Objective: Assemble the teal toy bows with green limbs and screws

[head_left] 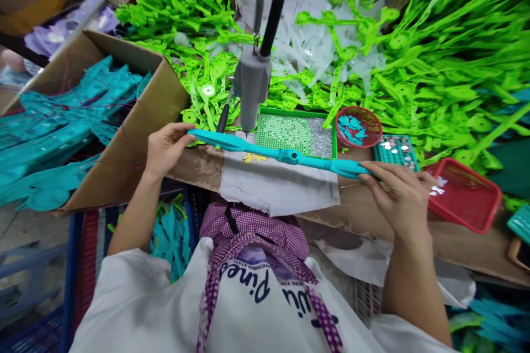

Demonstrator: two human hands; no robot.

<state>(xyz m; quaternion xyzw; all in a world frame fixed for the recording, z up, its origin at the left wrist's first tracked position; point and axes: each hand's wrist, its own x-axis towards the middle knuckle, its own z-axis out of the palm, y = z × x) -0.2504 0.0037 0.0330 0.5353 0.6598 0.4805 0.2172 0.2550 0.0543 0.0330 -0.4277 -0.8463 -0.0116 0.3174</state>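
Over the bench (356, 209), left hand (168, 146) and right hand (399, 190) pinch opposite ends of a teal strip (265, 151). Judged mid-process: strip not set down; green pieces (439, 83) remain loose.

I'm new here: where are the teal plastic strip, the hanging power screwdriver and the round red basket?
Teal plastic strip (285, 155): head view, wider hub near its middle.
Hanging power screwdriver (252, 80): head view, gray body.
Round red basket (374, 126): head view, right side wall.

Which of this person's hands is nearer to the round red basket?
The right hand. It holds one end of the turquoise piece, just below the basket in this view; the left hand, at the other end, is well to the basket's left.
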